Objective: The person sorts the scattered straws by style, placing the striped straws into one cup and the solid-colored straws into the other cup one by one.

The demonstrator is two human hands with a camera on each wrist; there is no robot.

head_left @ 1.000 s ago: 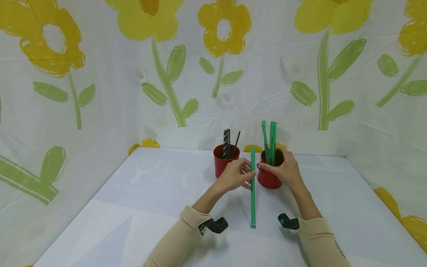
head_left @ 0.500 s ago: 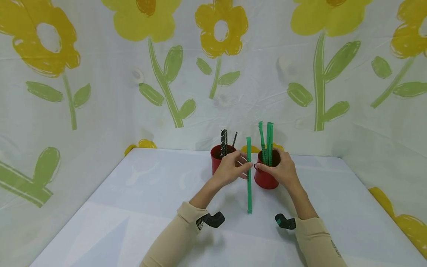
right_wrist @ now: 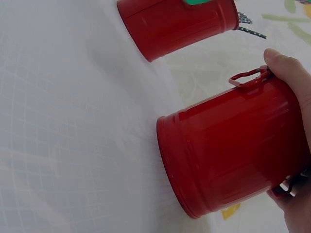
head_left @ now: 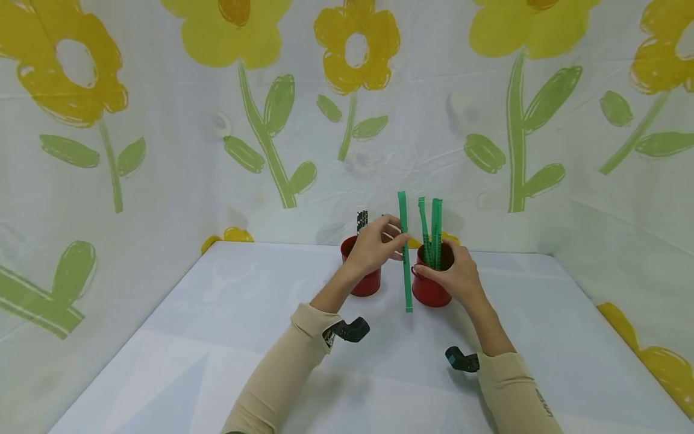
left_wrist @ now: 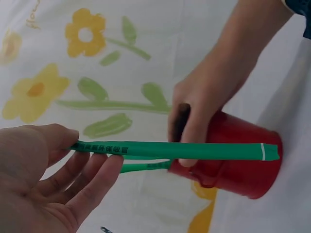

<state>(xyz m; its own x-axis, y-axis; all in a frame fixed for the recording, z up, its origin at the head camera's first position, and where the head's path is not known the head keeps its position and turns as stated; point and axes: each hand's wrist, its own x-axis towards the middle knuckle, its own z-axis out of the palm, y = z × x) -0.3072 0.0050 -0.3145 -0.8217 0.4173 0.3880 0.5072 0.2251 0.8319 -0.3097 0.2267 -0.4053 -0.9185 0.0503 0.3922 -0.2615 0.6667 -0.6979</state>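
Observation:
My left hand (head_left: pixel 373 244) pinches a green-wrapped straw (head_left: pixel 408 283) between thumb and fingers. The straw hangs nearly upright, just left of a small red bucket (head_left: pixel 431 293). Printed lettering shows on its green wrapper (left_wrist: pixel 194 151) in the left wrist view. Several more green-wrapped straws (head_left: pixel 437 229) stand inside that bucket. My right hand (head_left: pixel 462 274) grips the bucket around its rim, with the thumb near a small side handle (right_wrist: pixel 250 80) in the right wrist view. The bucket stands upright on the table.
A second red bucket (head_left: pixel 366 286) stands to the left, partly behind my left hand, holding black straws with white dots (head_left: pixel 362 221). A flower-printed curtain (head_left: pixel 423 138) rises behind the white table (head_left: pixel 228 325). Black wrist devices (head_left: pixel 352 330) stick out from both sleeves.
My left hand has risen and moved away from me with the green-wrapped straw, whose top now reaches above those in the bucket. The right hand stays on the bucket.

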